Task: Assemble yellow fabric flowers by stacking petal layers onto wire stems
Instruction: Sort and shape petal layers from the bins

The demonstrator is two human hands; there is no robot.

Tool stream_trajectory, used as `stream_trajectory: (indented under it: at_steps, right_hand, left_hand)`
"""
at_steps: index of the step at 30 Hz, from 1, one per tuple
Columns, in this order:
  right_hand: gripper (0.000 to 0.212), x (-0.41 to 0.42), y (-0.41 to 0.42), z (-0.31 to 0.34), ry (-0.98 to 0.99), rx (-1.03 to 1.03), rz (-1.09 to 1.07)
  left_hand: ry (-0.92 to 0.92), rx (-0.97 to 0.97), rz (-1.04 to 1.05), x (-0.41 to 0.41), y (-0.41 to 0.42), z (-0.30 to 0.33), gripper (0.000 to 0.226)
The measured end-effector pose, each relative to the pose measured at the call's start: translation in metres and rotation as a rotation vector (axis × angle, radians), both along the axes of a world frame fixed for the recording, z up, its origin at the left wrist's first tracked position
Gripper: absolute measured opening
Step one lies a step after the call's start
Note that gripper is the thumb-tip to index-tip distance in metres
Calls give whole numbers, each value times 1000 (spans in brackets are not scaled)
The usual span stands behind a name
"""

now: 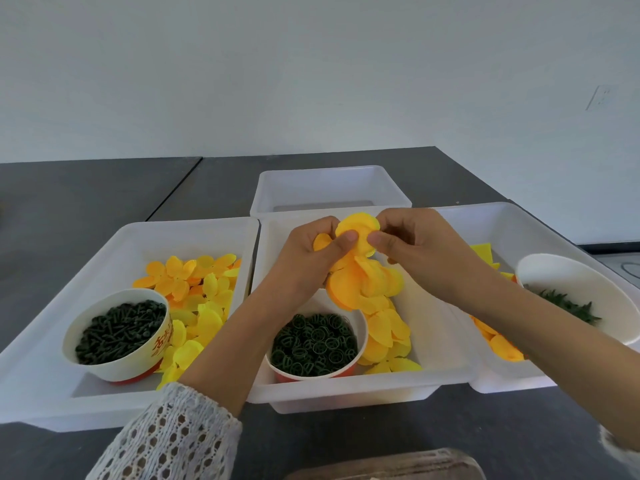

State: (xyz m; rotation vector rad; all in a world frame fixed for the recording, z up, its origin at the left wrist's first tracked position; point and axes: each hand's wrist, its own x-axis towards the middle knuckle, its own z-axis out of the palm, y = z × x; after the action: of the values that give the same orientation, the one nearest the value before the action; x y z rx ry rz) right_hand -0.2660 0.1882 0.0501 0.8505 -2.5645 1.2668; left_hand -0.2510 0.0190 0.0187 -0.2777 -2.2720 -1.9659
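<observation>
Both hands are raised over the middle white tray [346, 398]. My left hand [308, 258] and my right hand [412, 244] pinch a stack of yellow-orange fabric petal layers [360, 233] between thumbs and fingers. More petals of the same stack [367, 285] hang below the hands. No wire stem shows in the hands. Loose yellow petals [388, 337] lie in the middle tray beside a paper cup of dark green rings [315, 344].
The left tray [41, 372] holds yellow and orange petals [194, 282] and a cup of dark green pegs [117, 330]. The right tray [519, 382] holds orange petals [502, 344] and a white bowl of green leaf pieces [571, 296]. Another white tray [329, 188] stands behind.
</observation>
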Motion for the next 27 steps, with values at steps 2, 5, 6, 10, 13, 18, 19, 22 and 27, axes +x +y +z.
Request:
stream_trajectory:
  at_steps: [2,5,6,10,13,18,19,22,27]
  right_hand:
    - [22,0,-1,-3,-21,-74,-53]
    - [26,-3,-4,-7,-53,-106,-110]
    - [26,-4,-5,-9,-58,-106,-124]
    - [24,-4,-10,-15,-50,-102,-154]
    - [26,-4,-10,-13,-85,-161,-129]
    - [26,-1,-13,-12,-123,-296,-72]
    - [27,0,-14,-13,-134,-333,-59]
    - [31,2,-17,-17,-171,-490,-27]
    - [25,5,-20,-18,-184,-688,-162]
  left_hand:
    - [-6,0,8,-1,-1,-1,24]
    - [-27,10,-1,-1,-2,-7,30]
    - [-46,19,-10,-1,-1,-9,34]
    - [-93,62,-52,0,-2,-13,50]
    - [-115,131,-67,0,-4,-13,46]
    - [-140,239,-99,0,-6,-12,45]
    - [-139,266,-103,0,-7,-12,42]
    - [-155,395,-84,-2,-8,-11,39]
    - [-125,478,-35,-2,-10,-10,31]
